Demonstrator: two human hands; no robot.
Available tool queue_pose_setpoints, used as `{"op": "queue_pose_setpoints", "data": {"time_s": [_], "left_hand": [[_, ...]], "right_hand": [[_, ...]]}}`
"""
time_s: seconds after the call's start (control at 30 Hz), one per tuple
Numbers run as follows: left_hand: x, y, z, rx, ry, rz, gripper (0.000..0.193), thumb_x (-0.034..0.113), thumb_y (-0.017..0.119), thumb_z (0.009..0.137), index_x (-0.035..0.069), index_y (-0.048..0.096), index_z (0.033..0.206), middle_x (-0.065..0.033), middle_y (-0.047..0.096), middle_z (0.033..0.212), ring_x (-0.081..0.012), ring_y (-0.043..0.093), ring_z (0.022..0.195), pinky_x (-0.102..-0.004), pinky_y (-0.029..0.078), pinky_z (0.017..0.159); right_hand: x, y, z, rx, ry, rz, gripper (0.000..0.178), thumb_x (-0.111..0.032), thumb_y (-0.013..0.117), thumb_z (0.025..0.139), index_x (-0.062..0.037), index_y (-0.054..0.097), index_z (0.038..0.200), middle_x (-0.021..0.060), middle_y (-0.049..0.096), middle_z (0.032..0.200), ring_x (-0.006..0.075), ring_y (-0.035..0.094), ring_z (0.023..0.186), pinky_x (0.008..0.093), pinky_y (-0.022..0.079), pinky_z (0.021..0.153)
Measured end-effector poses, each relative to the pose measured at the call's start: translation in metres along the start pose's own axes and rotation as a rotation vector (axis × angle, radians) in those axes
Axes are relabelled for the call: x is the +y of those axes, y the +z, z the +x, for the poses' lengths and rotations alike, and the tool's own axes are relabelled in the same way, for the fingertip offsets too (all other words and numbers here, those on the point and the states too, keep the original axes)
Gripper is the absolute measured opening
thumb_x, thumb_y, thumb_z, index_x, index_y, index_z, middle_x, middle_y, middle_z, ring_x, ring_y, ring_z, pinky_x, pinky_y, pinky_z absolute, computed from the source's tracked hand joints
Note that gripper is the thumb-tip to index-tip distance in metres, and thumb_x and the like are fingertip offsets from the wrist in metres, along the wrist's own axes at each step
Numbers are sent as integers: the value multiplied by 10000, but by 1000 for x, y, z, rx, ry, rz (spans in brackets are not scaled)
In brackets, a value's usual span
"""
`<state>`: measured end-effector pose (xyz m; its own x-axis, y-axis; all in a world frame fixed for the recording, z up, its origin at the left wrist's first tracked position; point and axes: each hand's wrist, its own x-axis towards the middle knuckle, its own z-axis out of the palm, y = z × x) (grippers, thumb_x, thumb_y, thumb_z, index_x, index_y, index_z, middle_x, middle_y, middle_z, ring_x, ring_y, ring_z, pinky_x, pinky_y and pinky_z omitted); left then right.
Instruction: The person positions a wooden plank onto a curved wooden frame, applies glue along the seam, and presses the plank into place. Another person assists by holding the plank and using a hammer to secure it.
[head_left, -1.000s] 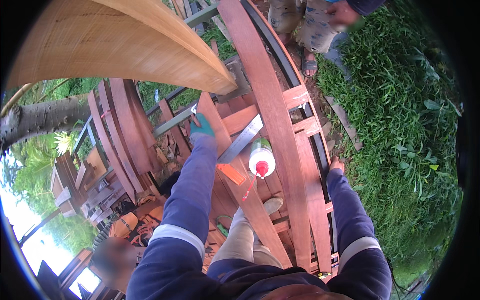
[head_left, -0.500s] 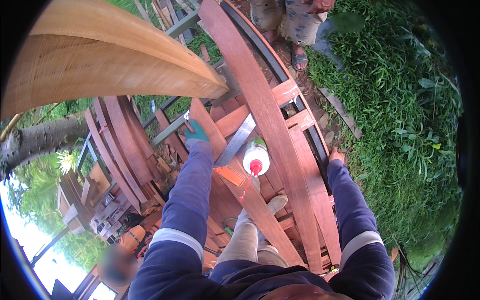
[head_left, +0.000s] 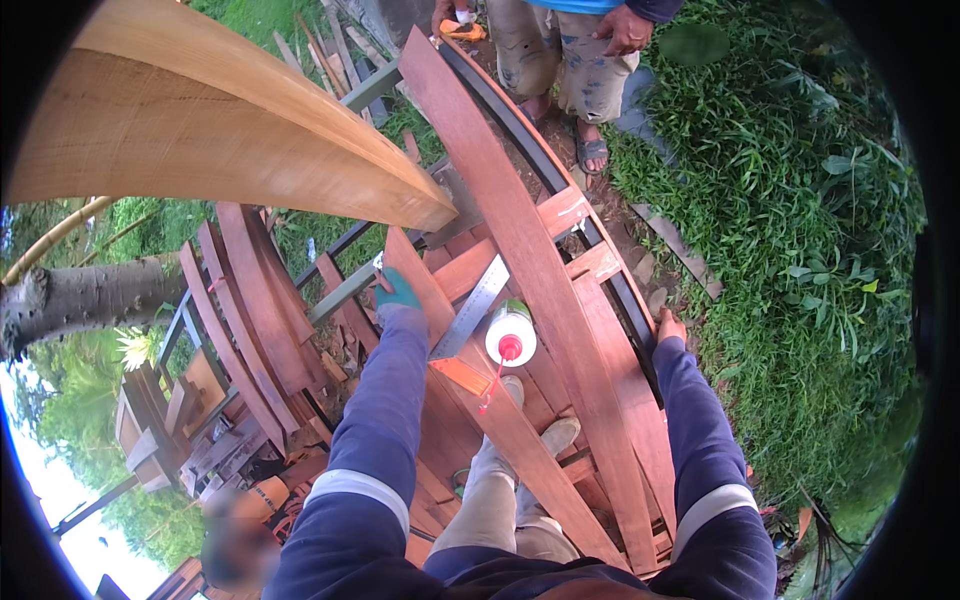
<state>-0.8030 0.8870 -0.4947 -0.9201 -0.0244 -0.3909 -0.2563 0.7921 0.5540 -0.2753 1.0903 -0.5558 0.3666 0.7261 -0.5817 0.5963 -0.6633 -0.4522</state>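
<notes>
My left hand (head_left: 398, 288), in a green glove, is closed over the edge of a straight reddish-brown plank (head_left: 440, 318) near its far end. My bare right hand (head_left: 670, 325) curls at the outer rim of the curved wood and dark metal frame (head_left: 622, 280); its fingertips are partly hidden. Between my arms lies a try square with a steel blade (head_left: 472, 305) and an orange handle (head_left: 462, 376), slanting across the plank. Beside it stands a white glue bottle (head_left: 510, 332) with a red cap and nozzle. A long curved board (head_left: 520, 210) runs over the frame to the right.
A large pale timber (head_left: 250, 130) juts in from the upper left. Curved boards (head_left: 265, 300) are stacked at left, near a tree trunk (head_left: 95, 295). Another person (head_left: 565, 65) stands at the far end, an orange object (head_left: 462, 31) by one hand. Grass (head_left: 790, 230) borders the right.
My view has shifted slightly, bringing more of the other person and the orange object into sight. Both my hands stay at the same spots on the wood; square and bottle have not moved.
</notes>
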Motion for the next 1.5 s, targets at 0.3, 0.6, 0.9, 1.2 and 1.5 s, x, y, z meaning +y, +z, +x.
{"op": "queue_pose_setpoints", "data": {"time_s": [0.3,0.6,0.9,1.2,1.5], "left_hand": [[-6,4,36,-36,117,-21,700,594,481,997,-46,613,1247,-213,701,1073,-343,676,975,-427,540,840],[-100,-101,-6,-120,432,48,574,510,495,1026,-30,641,1152,-190,722,933,-278,699,803,-408,549,735],[-274,-203,-174,-814,479,910,505,476,486,986,44,710,1122,-262,713,1064,-443,675,1050,-503,512,915],[-173,-183,-236,-1005,695,1086,437,462,571,958,66,707,1084,-213,728,999,-369,718,948,-449,549,834],[-184,-142,-257,-1267,877,876,358,213,650,943,7,645,1235,-206,714,1096,-260,694,980,-383,538,865]], "right_hand": [[-71,-123,-246,-208,-689,813,290,-282,635,969,4,668,1008,86,645,892,213,620,898,367,486,920],[-152,-255,-488,-1119,-1204,1720,291,-355,661,998,-66,699,983,97,654,981,254,637,880,426,568,773],[-118,-300,-520,-1018,-1196,1756,264,-335,657,992,-75,685,956,85,642,961,242,625,867,377,567,741],[65,-197,-503,-686,-457,1179,366,-263,681,957,40,638,1158,193,662,1143,283,639,1080,389,519,938],[366,-66,-574,-125,382,87,341,-288,770,814,9,708,969,194,728,833,350,711,787,430,571,784]]}}
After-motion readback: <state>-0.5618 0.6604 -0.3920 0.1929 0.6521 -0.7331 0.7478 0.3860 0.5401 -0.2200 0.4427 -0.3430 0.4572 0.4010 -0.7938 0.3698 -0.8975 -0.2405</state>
